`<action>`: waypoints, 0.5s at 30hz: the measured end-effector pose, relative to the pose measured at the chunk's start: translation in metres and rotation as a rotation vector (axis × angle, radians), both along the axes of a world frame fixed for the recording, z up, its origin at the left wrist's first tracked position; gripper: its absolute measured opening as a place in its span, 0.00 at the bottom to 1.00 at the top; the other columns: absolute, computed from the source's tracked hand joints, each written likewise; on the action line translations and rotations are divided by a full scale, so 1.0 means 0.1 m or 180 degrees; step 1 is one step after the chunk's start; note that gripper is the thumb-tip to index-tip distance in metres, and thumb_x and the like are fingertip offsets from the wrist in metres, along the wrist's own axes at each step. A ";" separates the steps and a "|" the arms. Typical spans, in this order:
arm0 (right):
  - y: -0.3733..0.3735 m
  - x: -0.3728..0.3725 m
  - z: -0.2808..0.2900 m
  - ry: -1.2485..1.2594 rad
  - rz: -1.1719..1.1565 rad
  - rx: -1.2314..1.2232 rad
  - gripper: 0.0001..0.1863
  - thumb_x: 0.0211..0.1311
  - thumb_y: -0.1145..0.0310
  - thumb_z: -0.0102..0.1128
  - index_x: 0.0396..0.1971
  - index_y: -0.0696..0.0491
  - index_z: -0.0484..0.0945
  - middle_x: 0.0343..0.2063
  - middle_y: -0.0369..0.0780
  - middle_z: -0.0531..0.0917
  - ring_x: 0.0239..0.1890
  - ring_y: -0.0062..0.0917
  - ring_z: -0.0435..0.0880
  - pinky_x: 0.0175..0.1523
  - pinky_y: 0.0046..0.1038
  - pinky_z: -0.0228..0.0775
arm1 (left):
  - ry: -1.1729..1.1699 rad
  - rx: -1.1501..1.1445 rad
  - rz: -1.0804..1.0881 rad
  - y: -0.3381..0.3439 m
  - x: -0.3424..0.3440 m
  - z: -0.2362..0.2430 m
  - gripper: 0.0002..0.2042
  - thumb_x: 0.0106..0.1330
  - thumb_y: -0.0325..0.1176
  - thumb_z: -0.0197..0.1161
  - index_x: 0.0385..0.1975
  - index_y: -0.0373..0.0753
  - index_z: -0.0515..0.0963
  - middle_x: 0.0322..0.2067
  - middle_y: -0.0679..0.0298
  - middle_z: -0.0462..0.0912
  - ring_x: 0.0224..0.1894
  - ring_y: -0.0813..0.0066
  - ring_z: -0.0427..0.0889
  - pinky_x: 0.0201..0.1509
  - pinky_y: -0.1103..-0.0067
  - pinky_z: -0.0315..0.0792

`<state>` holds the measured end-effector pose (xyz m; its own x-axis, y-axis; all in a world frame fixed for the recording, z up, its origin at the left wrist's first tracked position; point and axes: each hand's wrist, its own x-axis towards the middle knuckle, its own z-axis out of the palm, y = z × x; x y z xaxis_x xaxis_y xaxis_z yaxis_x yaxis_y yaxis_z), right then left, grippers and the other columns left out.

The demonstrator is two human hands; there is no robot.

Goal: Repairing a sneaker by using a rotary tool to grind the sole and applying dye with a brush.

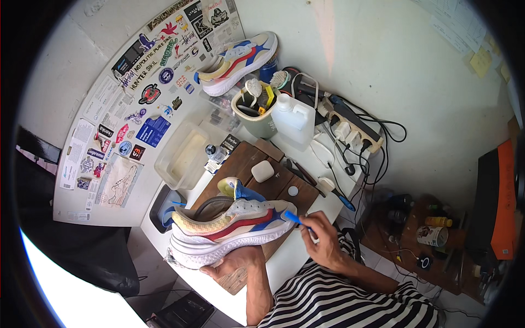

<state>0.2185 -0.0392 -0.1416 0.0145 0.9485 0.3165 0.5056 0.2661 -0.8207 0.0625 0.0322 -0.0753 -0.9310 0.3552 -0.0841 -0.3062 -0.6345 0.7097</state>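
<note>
A multicoloured sneaker (221, 232) with a white sole, cream upper and red and blue panels lies sideways over the table, its toe to the right. My left hand (236, 261) supports it from below, fingers partly hidden under the sole. A grey ribbed, curved piece (210, 206) shows in the shoe's opening, and its tongue is pulled up. My right hand (321, 240) is closed around a small blue brush (292, 217), whose head is at the toe; whether it touches cannot be made out.
Beneath the shoe is a brown wooden board (235, 169). A matching sneaker (240, 63) stands at the back. Nearby are a clear plastic tub (183, 156), a small bottle (215, 153), a tool-filled container (257, 126), a white jug (293, 120) and a cabled power strip (355, 131).
</note>
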 end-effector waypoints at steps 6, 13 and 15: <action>0.11 0.07 -0.04 0.0149 0.0097 0.0221 0.15 0.66 0.81 0.65 0.52 0.59 0.82 0.38 0.44 0.81 0.26 0.28 0.80 0.29 0.28 0.72 | 0.0250 -0.0047 -0.0012 -0.01 -0.20 -0.21 0.51 0.66 0.74 0.50 0.78 0.37 0.57 0.77 0.52 0.59 0.78 0.53 0.60 0.82 0.56 0.55; 0.06 0.00 -0.05 0.0193 0.0208 0.0006 0.17 0.66 0.83 0.64 0.54 0.61 0.81 0.39 0.43 0.80 0.25 0.25 0.76 0.29 0.26 0.70 | 0.0389 0.0174 -0.0338 -0.04 -0.35 -0.32 0.50 0.67 0.74 0.45 0.77 0.36 0.57 0.76 0.51 0.61 0.77 0.54 0.63 0.80 0.58 0.61; 0.02 -0.15 0.16 0.0259 0.0401 0.0174 0.17 0.67 0.83 0.64 0.55 0.61 0.81 0.40 0.43 0.80 0.26 0.24 0.76 0.29 0.26 0.71 | 0.0352 0.0025 -0.0151 -0.02 -0.29 -0.23 0.50 0.67 0.74 0.45 0.77 0.36 0.58 0.76 0.51 0.60 0.77 0.54 0.63 0.80 0.57 0.60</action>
